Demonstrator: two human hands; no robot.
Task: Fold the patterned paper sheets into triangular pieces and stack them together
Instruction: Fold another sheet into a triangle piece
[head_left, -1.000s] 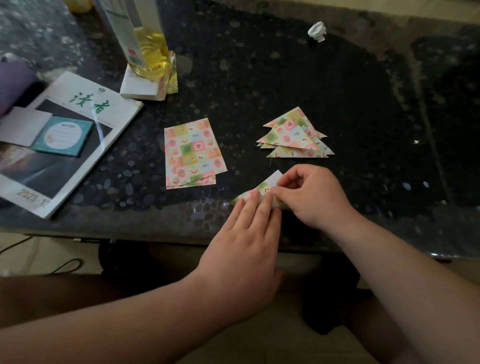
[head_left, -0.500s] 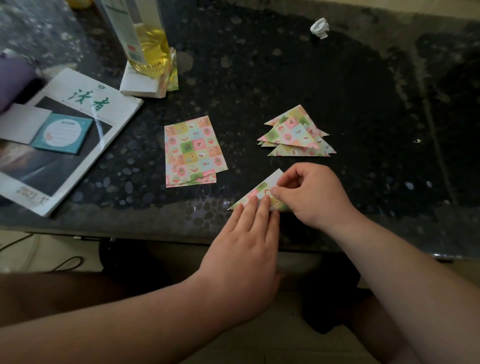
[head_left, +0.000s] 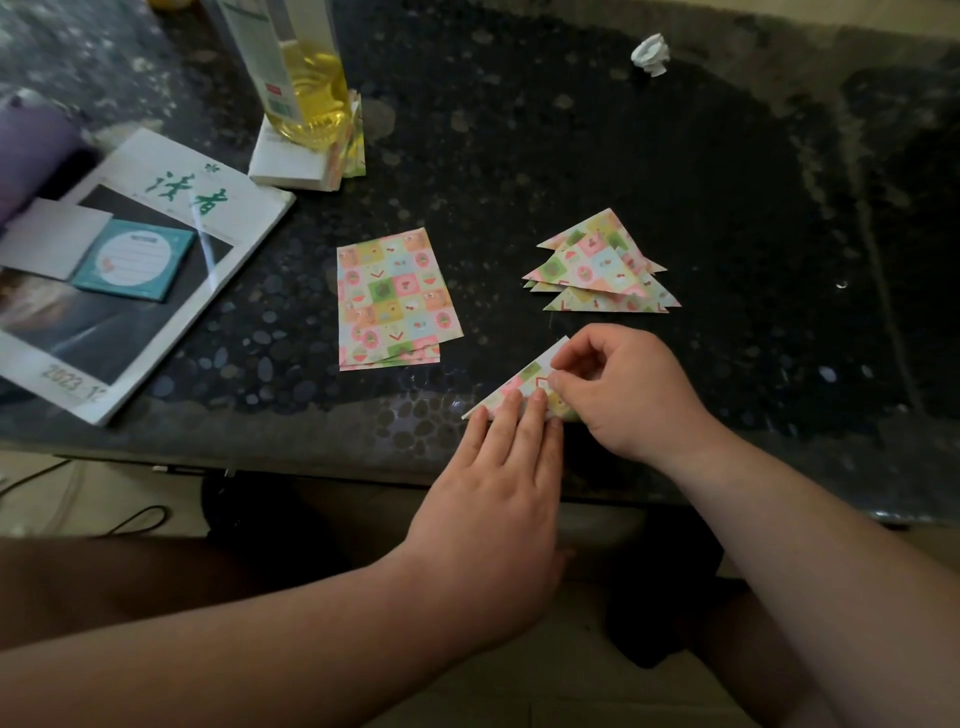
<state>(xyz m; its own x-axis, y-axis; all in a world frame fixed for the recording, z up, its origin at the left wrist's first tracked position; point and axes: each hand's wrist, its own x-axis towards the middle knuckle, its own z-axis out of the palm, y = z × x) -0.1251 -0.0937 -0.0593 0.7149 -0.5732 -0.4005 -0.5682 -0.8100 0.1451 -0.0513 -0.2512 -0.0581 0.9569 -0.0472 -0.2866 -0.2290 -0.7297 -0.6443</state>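
A patterned sheet folded into a triangle (head_left: 522, 380) lies near the table's front edge. The straight fingers of my left hand (head_left: 498, 499) press its lower edge flat. My right hand (head_left: 623, 395) pinches the triangle's right part between thumb and curled fingers and hides that corner. A small pile of flat patterned sheets (head_left: 395, 299) lies to the left of it. Beyond my right hand is a stack of folded patterned triangles (head_left: 597, 267).
The table is dark speckled stone (head_left: 519, 130) with its front edge just under my hands. A magazine (head_left: 150, 249) with a teal notepad (head_left: 132, 260) lies at the left. A bottle of yellow liquid (head_left: 306, 78) stands on white pads behind. A crumpled paper ball (head_left: 650, 53) sits far back.
The left tip of the triangle has come out from under my left hand, whose fingers slid slightly right along the fold. My right hand stayed pinched on the paper.
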